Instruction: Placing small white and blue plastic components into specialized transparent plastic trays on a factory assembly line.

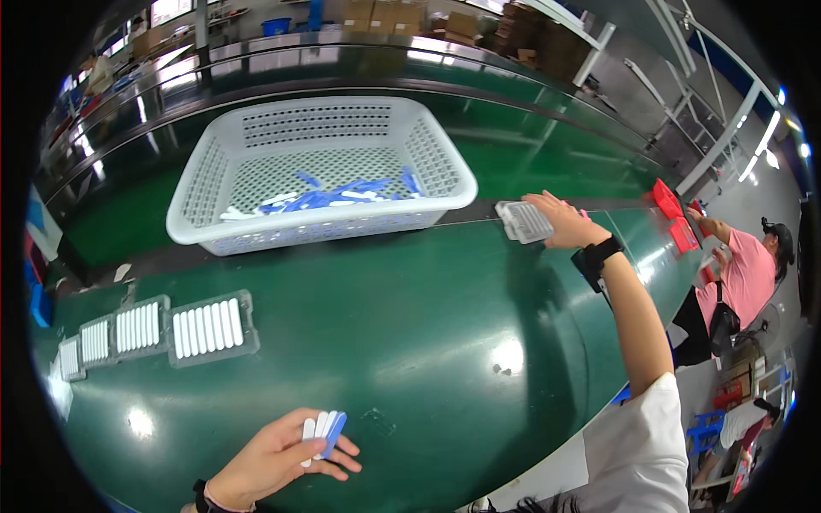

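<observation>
My left hand (286, 451), low in the view, pinches a small fan of short, flat sticks (320, 432). Most of these are white and one is blue. Out to the right, my right hand (566, 221) grips the edge of a clear plastic tray (524, 221) with long grooves; its fingertips are partly hidden. A white perforated basket (321, 224) stands between and beyond my hands, with loose blue and white sticks (342, 193) on its bottom. At the left, several clear trays filled with white sticks (207, 328) lie in a row.
The green work table (385, 325) spreads out in front of me. Behind the basket runs a green conveyor (530, 158) with metal rails. Red bins (671, 205) stand at the far right, beside a person in a pink shirt (746, 274). Cardboard boxes (385, 15) are stacked at the back.
</observation>
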A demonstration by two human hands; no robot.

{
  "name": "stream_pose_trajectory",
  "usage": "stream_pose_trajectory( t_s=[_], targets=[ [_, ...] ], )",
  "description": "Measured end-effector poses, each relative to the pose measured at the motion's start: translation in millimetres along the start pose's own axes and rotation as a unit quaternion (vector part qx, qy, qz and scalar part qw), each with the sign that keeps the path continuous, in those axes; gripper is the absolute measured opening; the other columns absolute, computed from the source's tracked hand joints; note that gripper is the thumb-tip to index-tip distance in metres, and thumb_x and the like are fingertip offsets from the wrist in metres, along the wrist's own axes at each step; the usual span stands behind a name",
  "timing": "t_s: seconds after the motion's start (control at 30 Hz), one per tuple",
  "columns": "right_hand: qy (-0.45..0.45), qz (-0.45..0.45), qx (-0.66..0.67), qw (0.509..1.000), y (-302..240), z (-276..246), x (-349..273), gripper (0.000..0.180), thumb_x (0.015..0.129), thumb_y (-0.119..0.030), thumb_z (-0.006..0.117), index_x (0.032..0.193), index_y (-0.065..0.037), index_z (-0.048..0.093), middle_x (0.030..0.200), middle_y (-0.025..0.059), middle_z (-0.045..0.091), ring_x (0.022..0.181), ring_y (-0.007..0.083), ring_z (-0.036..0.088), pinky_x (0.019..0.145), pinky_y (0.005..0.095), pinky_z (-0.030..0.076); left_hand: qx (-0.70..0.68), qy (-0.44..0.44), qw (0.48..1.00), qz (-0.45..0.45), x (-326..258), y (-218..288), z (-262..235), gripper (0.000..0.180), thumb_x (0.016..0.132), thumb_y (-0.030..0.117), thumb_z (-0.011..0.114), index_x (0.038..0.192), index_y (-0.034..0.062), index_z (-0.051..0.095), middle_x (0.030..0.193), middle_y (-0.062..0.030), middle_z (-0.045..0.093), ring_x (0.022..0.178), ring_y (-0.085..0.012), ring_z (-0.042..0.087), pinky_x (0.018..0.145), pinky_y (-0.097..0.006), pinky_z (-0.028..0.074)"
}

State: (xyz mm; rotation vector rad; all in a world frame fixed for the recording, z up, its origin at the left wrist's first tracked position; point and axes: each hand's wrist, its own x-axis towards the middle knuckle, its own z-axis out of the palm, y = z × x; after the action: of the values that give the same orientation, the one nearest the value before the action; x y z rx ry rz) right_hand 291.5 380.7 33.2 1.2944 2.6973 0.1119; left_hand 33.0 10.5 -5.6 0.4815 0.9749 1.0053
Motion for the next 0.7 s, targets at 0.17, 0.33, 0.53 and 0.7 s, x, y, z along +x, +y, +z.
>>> stream_pose_trajectory(
  t_s=[0.17, 0.33, 0.53, 0.7],
  targets=[
    [0.092, -0.179, -0.002, 0.980, -3, 1, -16, 0.065, 0.050, -0.009, 0.066, 0.111, -0.002, 0.044, 0.108, 0.0159, 0.047, 0.102, 0.0342, 0.044, 0.086, 0.0389, 0.037, 0.006, 0.029, 0.998, 0.056, 11, 4, 7, 0.024, 0.089, 0.006, 0.041, 0.111, -0.0037, 0.039, 0.101, -0.0195, 0.054, 0.092, -0.0265, 0.057, 0.078, -0.034, 0.049],
    [0.093, -0.309, 0.038, 0.946, -132, -30, -62, 0.066, 0.048, -0.020, 0.076, 0.105, 0.000, 0.048, 0.103, 0.0138, 0.046, 0.094, 0.0293, 0.044, 0.082, 0.0364, 0.036, 0.029, 0.070, 0.992, 0.102, 3, 6, 2, 0.022, 0.088, 0.003, 0.042, 0.108, -0.0048, 0.041, 0.098, -0.0199, 0.056, 0.089, -0.0270, 0.059, 0.076, -0.034, 0.050],
    [0.040, -0.367, 0.151, 0.917, -204, -13, -79, 0.063, 0.060, -0.028, 0.074, 0.108, 0.002, 0.046, 0.103, 0.0126, 0.046, 0.094, 0.0279, 0.044, 0.080, 0.0343, 0.037, 0.009, 0.071, 0.988, 0.140, 2, 4, 0, 0.021, 0.088, 0.003, 0.042, 0.108, -0.0051, 0.040, 0.095, -0.0203, 0.057, 0.087, -0.0264, 0.060, 0.075, -0.034, 0.050],
    [-0.119, -0.320, 0.505, 0.793, -224, -16, -83, 0.038, 0.072, -0.010, 0.067, 0.106, -0.002, 0.052, 0.095, 0.0083, 0.052, 0.083, 0.0197, 0.053, 0.072, 0.0293, 0.046, -0.028, 0.047, 0.989, 0.137, 2, 4, 0, 0.023, 0.089, 0.006, 0.041, 0.110, -0.0038, 0.040, 0.098, -0.0216, 0.056, 0.088, -0.0278, 0.059, 0.076, -0.034, 0.050]
  ],
)
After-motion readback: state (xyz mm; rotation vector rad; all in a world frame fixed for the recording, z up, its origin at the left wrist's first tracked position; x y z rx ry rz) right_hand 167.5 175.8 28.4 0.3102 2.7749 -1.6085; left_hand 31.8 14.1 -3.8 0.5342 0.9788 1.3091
